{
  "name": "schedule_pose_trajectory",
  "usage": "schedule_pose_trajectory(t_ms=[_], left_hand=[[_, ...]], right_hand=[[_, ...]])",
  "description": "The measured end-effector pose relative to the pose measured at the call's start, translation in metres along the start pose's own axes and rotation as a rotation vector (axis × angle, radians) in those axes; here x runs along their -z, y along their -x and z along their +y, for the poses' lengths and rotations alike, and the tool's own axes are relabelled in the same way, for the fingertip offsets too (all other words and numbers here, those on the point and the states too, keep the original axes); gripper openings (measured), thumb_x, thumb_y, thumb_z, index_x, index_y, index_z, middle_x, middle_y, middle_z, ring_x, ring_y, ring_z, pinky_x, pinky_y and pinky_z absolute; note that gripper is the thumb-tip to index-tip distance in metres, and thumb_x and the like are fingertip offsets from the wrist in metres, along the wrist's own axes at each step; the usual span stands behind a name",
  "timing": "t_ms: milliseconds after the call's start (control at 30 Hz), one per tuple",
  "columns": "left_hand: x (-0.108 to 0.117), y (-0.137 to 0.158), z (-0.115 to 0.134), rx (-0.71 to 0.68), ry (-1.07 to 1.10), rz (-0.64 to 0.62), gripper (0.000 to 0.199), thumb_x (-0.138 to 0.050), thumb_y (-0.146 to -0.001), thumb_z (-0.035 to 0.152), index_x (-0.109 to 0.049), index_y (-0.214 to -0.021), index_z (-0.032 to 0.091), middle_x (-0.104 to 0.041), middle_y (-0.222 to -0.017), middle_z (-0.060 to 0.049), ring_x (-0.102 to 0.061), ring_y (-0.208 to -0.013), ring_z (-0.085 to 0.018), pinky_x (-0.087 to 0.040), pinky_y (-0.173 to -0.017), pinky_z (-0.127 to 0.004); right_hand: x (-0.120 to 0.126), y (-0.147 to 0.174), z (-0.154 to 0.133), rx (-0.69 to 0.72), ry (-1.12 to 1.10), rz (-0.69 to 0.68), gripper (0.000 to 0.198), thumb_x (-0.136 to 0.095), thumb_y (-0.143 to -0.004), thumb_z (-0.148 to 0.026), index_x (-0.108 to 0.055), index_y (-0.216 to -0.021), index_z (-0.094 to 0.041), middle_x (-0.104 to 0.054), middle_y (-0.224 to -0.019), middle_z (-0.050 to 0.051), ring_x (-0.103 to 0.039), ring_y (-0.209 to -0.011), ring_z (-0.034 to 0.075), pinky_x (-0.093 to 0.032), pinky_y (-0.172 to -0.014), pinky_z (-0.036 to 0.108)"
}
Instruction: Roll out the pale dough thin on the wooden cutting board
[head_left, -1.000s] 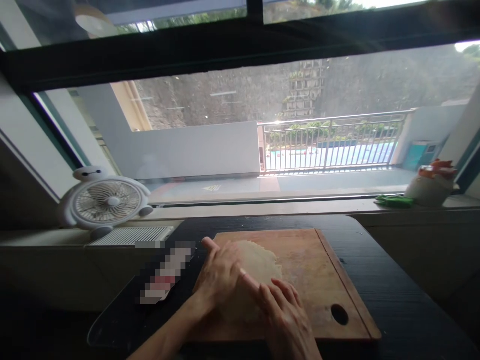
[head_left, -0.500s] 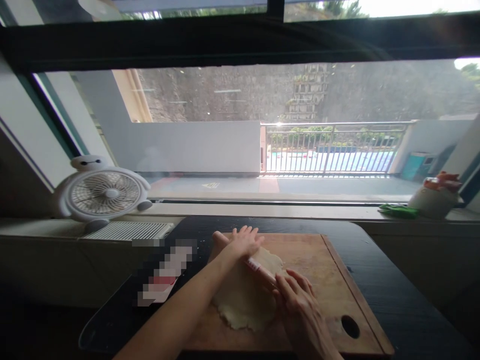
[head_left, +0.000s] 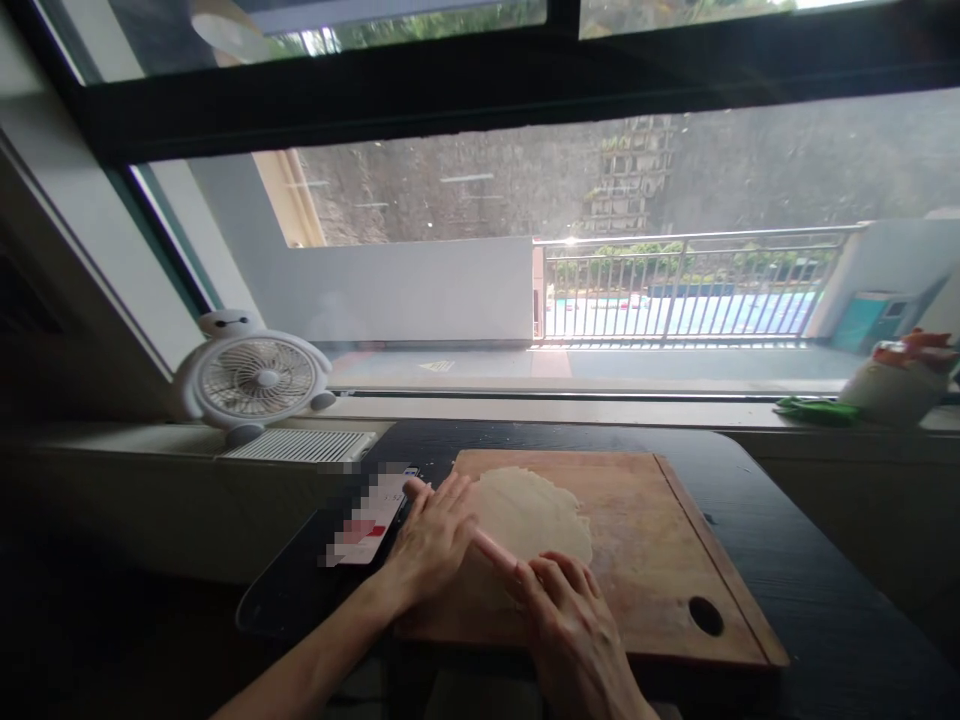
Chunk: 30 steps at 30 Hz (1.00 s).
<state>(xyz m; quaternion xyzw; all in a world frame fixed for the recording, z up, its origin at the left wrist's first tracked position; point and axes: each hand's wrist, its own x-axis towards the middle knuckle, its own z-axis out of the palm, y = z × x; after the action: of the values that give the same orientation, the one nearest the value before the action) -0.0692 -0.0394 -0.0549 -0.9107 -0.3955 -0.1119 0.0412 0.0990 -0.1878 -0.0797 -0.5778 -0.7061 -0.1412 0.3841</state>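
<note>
A slim rolling pin [head_left: 495, 552] lies slantwise over a flat, uneven-edged sheet of pale dough [head_left: 534, 510] on the wooden cutting board [head_left: 645, 560]. My left hand [head_left: 439, 530] presses on the pin's far left part, its fingers stretched forward over it, and the pin's end pokes out beyond. On the near right part my right hand [head_left: 568, 615] rests with bent fingers over the pin, hiding that end. Part of the dough's near edge is covered by the pin and hands.
A phone [head_left: 375, 520], partly blurred out, lies left of the board on the dark table [head_left: 757, 530]. Beyond the table, a white fan [head_left: 262, 378] stands at left. A green cloth [head_left: 817, 410] and a pale container [head_left: 892, 390] sit on the sill at right.
Both hands and the rolling pin have come nearer to me across the dough, the left hand also shifting left. More of the dough's far part now shows. The camera view has tilted.
</note>
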Motion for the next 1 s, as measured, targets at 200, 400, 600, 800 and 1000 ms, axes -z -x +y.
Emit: schedule_pose_trajectory(t_ms=[200, 400, 600, 800, 1000], left_hand=[[-0.008, -0.042, 0.019, 0.04, 0.006, -0.035, 0.055, -0.021, -0.091, 0.043, -0.04, -0.134, 0.015, -0.035, -0.143, -0.008, -0.022, -0.135, -0.023, -0.015, -0.111, -0.046], [-0.025, -0.123, 0.047, 0.087, 0.096, -0.168, 0.062, -0.013, -0.089, 0.054, -0.035, -0.137, 0.02, -0.036, -0.143, -0.006, -0.024, -0.134, -0.025, -0.018, -0.107, -0.053], [-0.031, -0.133, 0.051, 0.098, 0.15, -0.104, 0.056, -0.019, -0.09, 0.049, -0.041, -0.133, 0.02, -0.043, -0.138, -0.007, -0.028, -0.132, -0.027, -0.021, -0.105, -0.055], [-0.013, -0.051, 0.031, 0.03, 0.092, 0.09, 0.046, -0.024, -0.092, 0.04, -0.052, -0.123, 0.021, -0.051, -0.132, -0.004, -0.033, -0.13, -0.024, -0.018, -0.109, -0.048], [0.004, 0.012, 0.024, 0.017, 0.057, 0.109, 0.046, -0.024, -0.093, 0.035, -0.039, -0.134, 0.021, -0.035, -0.144, -0.003, -0.021, -0.136, -0.021, -0.016, -0.111, -0.046]], right_hand=[[0.002, 0.002, 0.019, -0.056, 0.002, -0.059, 0.029, -0.043, -0.088, -0.022, -0.051, -0.116, -0.022, -0.06, -0.094, 0.003, -0.051, -0.098, 0.021, -0.041, -0.087, 0.034], [0.004, -0.001, 0.055, -0.054, 0.144, -0.08, 0.026, -0.045, -0.089, -0.025, -0.05, -0.114, -0.021, -0.061, -0.096, 0.004, -0.053, -0.098, 0.021, -0.042, -0.084, 0.033], [0.001, 0.001, 0.06, -0.032, 0.215, -0.03, 0.028, -0.043, -0.088, -0.026, -0.052, -0.115, -0.02, -0.061, -0.094, 0.005, -0.054, -0.099, 0.023, -0.044, -0.083, 0.036], [0.009, 0.004, 0.036, 0.113, 0.209, -0.089, 0.048, -0.048, -0.084, -0.02, -0.043, -0.131, -0.029, -0.061, -0.097, 0.002, -0.055, -0.099, 0.02, -0.046, -0.084, 0.03], [0.003, 0.006, 0.021, 0.174, 0.142, -0.091, 0.048, -0.046, -0.084, -0.018, -0.045, -0.13, -0.029, -0.062, -0.098, 0.001, -0.056, -0.099, 0.019, -0.047, -0.083, 0.028]])
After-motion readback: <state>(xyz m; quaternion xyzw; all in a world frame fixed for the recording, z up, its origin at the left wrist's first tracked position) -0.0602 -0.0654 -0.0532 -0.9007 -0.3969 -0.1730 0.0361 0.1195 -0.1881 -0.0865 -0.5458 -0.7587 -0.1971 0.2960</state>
